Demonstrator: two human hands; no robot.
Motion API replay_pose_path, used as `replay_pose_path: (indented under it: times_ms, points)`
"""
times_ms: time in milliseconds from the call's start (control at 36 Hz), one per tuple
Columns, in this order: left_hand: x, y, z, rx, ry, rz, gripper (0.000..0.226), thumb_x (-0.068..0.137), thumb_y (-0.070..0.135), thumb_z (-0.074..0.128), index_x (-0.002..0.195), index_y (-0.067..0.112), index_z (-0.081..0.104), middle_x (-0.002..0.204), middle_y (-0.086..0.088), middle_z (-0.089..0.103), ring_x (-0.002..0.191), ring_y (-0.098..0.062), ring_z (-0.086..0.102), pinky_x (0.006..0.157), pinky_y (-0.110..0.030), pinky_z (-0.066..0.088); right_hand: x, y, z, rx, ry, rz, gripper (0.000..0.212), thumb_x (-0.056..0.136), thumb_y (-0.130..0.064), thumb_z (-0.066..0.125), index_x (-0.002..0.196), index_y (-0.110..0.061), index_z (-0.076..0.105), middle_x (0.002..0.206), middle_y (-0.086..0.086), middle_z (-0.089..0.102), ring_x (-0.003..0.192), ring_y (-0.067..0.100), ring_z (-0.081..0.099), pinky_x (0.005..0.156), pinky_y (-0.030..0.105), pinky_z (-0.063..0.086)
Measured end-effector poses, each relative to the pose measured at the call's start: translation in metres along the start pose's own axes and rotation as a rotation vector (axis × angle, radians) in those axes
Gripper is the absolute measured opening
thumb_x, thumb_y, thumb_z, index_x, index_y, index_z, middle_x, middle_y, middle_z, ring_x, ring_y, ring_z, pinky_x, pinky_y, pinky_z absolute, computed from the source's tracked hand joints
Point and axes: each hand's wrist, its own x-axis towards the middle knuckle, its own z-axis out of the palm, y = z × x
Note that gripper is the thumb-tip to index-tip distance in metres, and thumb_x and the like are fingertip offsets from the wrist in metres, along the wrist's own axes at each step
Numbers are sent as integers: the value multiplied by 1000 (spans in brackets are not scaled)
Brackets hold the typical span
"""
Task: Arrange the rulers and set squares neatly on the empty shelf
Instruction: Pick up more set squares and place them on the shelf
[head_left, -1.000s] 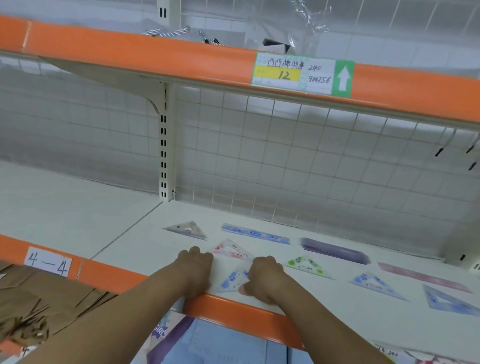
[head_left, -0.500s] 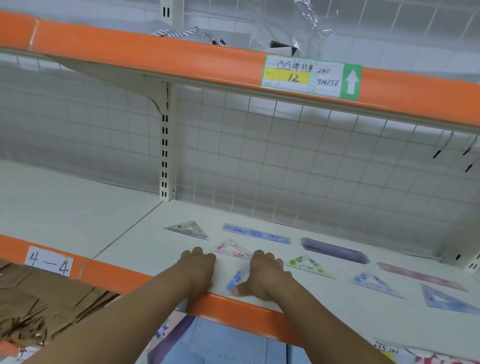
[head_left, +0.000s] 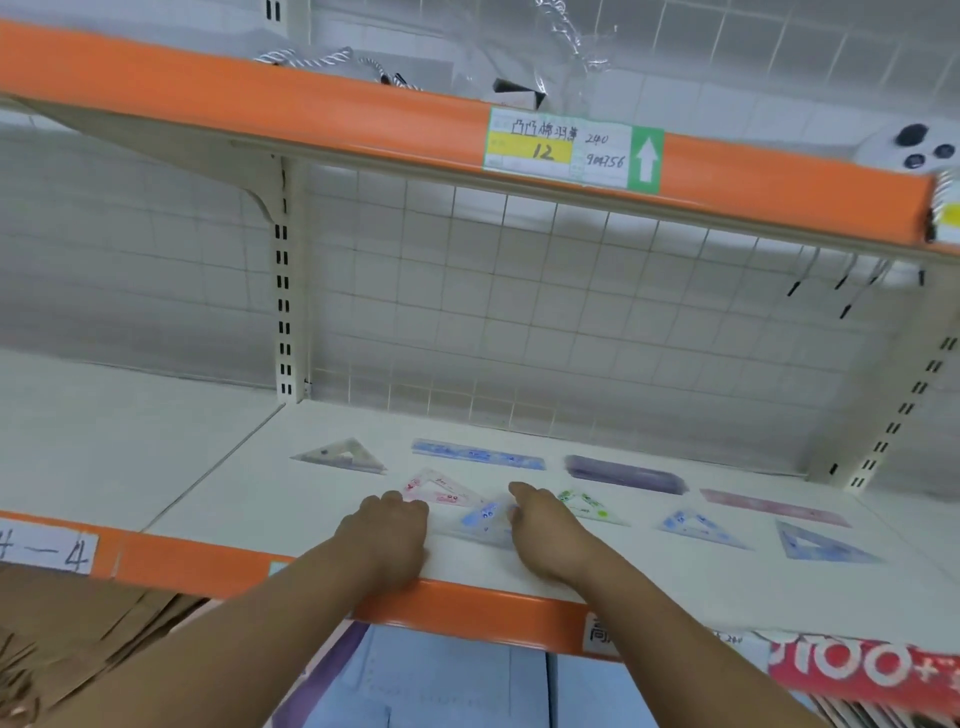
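One wide-angle view, worn on the person's head, faces forward and slightly down into a store rack from close range. The cream-white metal shelf (head_left: 675, 587) fills the lower middle, seen from just above its level, so its top surface runs away to the white wire-grid back panel (head_left: 519, 312). The orange front rail of the upper shelf (head_left: 311, 104) crosses the top, slanting down to the right. Both forearms enter from the bottom edge; the left hand (head_left: 387, 535) and right hand (head_left: 545, 530) sit near the centre.
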Motion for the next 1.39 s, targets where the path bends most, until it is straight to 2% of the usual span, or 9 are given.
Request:
replay_pose_path:
  times_ms: [111,194,278,444,583,750,861,1111,1389]
  points:
    - [2,10,1,0,-12,35,40,98,33,45,132,14,40,133,-12,39,124,-29,39,100,-39,38,-8,13,-4,59,-8,90,64,96,-58,33,131,-6,45,136,15,43,116,25,49,88,33,38]
    - [5,20,1,-3,-21,65,42,98,35,46,133,14,39,134,-13,39,124,-29,39,102,-38,38,-16,27,-9,84,-30,106,81,85,-69,44,138,-8,38,143,11,36,122,22,46,96,31,38]
    - [9,34,1,-4,-27,95,43,98,36,46,134,14,40,137,-12,39,126,-29,39,103,-38,38,-22,42,-16,70,-62,136,87,83,-71,47,142,-9,33,147,9,28,127,23,43,99,30,37]
    - [19,74,-1,-12,-14,156,42,98,36,46,133,13,41,134,-12,40,125,-29,40,102,-37,39,-32,78,-33,188,0,100,69,86,-57,57,139,-16,40,141,2,44,125,19,46,97,24,38]
    - [28,114,3,-28,-7,187,42,98,37,47,133,14,42,132,-11,40,124,-28,39,101,-37,39,-30,122,-46,253,78,162,94,81,-53,66,147,-8,16,145,6,39,129,20,42,89,22,36]
    - [40,166,7,-43,-10,203,44,97,40,46,133,15,42,135,-11,39,126,-28,37,102,-37,37,-24,180,-73,88,132,172,81,79,-53,69,138,-9,35,134,8,41,118,21,48,88,23,39]
    - [46,194,9,-52,-18,204,42,97,38,47,131,14,44,134,-11,39,126,-27,37,103,-37,38,-15,216,-88,-20,160,183,68,80,-58,64,126,-12,48,111,1,37,99,18,49,85,26,40]
    - [50,226,15,-52,-10,153,37,96,35,47,125,11,46,131,-12,41,123,-27,38,98,-36,38,8,242,-83,-134,110,119,80,70,-78,49,118,-15,54,112,5,44,116,26,42,93,33,38]
    - [57,237,16,4,0,90,38,96,38,45,123,10,46,128,-12,43,121,-28,39,98,-38,40,23,245,-76,-108,101,44,72,74,-67,62,124,-16,52,112,4,42,118,24,39,94,34,41]
